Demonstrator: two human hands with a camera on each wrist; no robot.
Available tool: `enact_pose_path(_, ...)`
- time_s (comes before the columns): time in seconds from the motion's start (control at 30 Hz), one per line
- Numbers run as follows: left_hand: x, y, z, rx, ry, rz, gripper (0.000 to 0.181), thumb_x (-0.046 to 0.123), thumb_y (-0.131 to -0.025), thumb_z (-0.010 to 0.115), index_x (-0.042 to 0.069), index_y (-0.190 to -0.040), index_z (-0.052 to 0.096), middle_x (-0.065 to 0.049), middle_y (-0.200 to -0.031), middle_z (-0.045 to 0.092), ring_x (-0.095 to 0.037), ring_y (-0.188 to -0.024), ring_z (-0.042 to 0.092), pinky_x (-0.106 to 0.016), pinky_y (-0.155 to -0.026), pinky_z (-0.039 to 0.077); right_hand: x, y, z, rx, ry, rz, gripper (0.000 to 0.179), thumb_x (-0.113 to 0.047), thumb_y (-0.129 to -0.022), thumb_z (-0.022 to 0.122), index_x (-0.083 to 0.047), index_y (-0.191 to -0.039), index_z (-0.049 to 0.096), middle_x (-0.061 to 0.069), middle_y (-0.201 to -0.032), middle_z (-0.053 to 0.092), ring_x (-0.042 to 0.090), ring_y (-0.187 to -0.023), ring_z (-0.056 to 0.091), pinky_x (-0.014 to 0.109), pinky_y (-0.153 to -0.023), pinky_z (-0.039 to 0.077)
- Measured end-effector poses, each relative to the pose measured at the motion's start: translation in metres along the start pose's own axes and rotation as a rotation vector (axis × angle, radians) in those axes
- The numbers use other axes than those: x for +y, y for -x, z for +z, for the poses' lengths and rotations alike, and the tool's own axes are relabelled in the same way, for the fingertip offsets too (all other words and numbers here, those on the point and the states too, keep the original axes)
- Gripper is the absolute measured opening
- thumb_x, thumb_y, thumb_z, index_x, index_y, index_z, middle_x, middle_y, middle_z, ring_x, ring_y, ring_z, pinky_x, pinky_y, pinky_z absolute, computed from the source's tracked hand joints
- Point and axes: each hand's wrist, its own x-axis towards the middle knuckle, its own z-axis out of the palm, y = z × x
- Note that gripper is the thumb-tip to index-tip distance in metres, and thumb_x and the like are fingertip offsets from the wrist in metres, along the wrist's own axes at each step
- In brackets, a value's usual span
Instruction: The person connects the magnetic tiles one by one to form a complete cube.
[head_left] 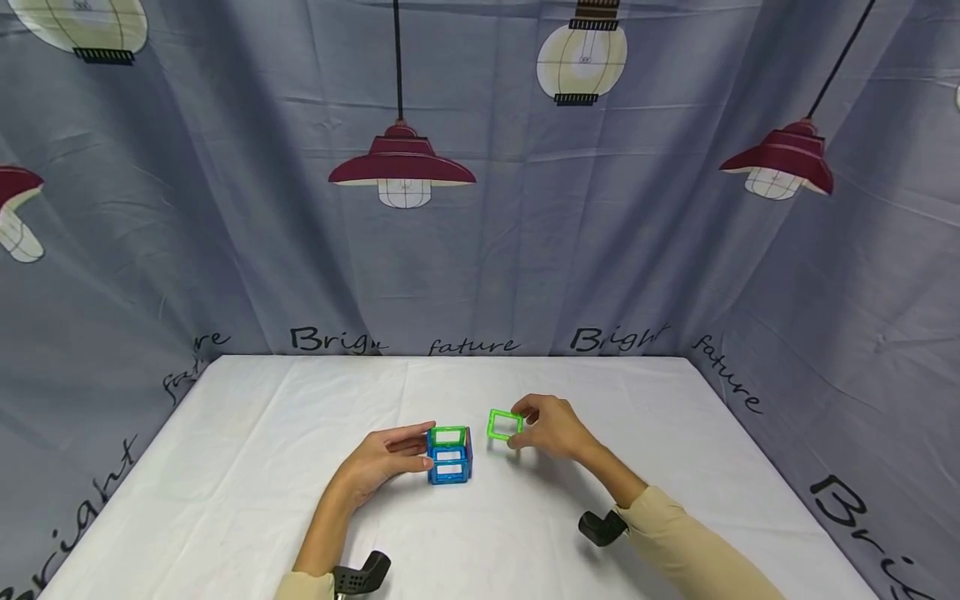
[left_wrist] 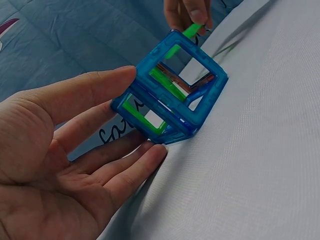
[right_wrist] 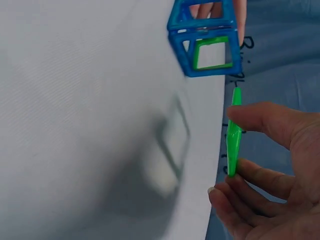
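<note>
My left hand (head_left: 382,465) grips a small box-like structure of magnetic tiles (head_left: 450,461) by its left side, with blue and green square frames showing. In the left wrist view, the thumb and fingers hold the edges of the structure's blue frames (left_wrist: 160,102); some green and reddish pieces show through the openings. To the right, my right hand (head_left: 553,427) pinches a green square magnetic tile (head_left: 491,423), apart from the structure and above the table. Seen edge-on in the right wrist view, the green tile (right_wrist: 233,135) lies between thumb and fingers.
A white cloth covers the table (head_left: 247,467). Behind it and at both sides hangs a grey-blue curtain (head_left: 480,267) printed with lamps and lettering. Each wrist carries a black camera mount, such as the right one (head_left: 602,528).
</note>
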Motion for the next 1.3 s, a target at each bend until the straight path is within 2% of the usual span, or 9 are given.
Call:
enact_pose_path(0.23,0.0,0.0,-0.001,-0.001,-0.002,-0.001,0.066,0.012,-0.082,0.084,0.007,-0.143,0.058,-0.023,-0.146,0.055,-0.038,-0.137,0.052,-0.043,-0.111,0.047,-0.021,-0.001,-0.004,-0.011,-0.025,-0.057,0.047,-0.022,-0.069,0.091,-0.009,-0.111,0.073,0.008,-0.109,0.073,0.027,-0.102,0.064,0.036,-0.082,0.053)
enact_pose_path(0.43,0.0,0.0,-0.001,0.002,-0.013,-0.008,0.066,0.013,-0.082,0.085,0.009,-0.143,0.059,-0.022,-0.146,0.055,-0.037,-0.137,0.052,-0.042,-0.111,0.048,-0.037,-0.002,-0.002,-0.051,-0.019,-0.119,0.047,-0.021,-0.069,0.092,-0.009,-0.111,0.073,0.006,-0.107,0.073,0.027,-0.101,0.064,0.034,-0.08,0.053)
enact_pose_path(0.83,-0.001,0.0,-0.001,-0.02,-0.004,-0.004,0.067,0.015,-0.083,0.084,0.008,-0.144,0.058,-0.022,-0.147,0.055,-0.037,-0.137,0.053,-0.042,-0.11,0.048,-0.063,0.001,0.014,-0.136,-0.029,-0.227,0.046,-0.02,-0.07,0.091,-0.008,-0.11,0.073,0.006,-0.104,0.072,0.027,-0.098,0.063,0.032,-0.078,0.052)
enact_pose_path(1.07,0.0,0.0,-0.002,-0.032,0.013,0.003,0.067,0.013,-0.084,0.083,0.008,-0.144,0.057,-0.025,-0.147,0.053,-0.04,-0.138,0.051,-0.041,-0.11,0.049,-0.071,0.002,0.024,-0.162,-0.021,-0.238,0.045,-0.02,-0.071,0.091,-0.006,-0.11,0.073,0.006,-0.104,0.072,0.029,-0.1,0.064,0.034,-0.08,0.052)
enact_pose_path(1.3,0.0,0.001,-0.002,-0.039,0.022,0.007,0.067,0.012,-0.084,0.083,0.007,-0.145,0.056,-0.025,-0.147,0.053,-0.039,-0.138,0.051,-0.04,-0.109,0.049,-0.071,0.0,0.029,-0.158,0.002,-0.229,0.044,-0.022,-0.071,0.091,-0.006,-0.109,0.074,0.006,-0.102,0.072,0.03,-0.101,0.063,0.037,-0.081,0.052)
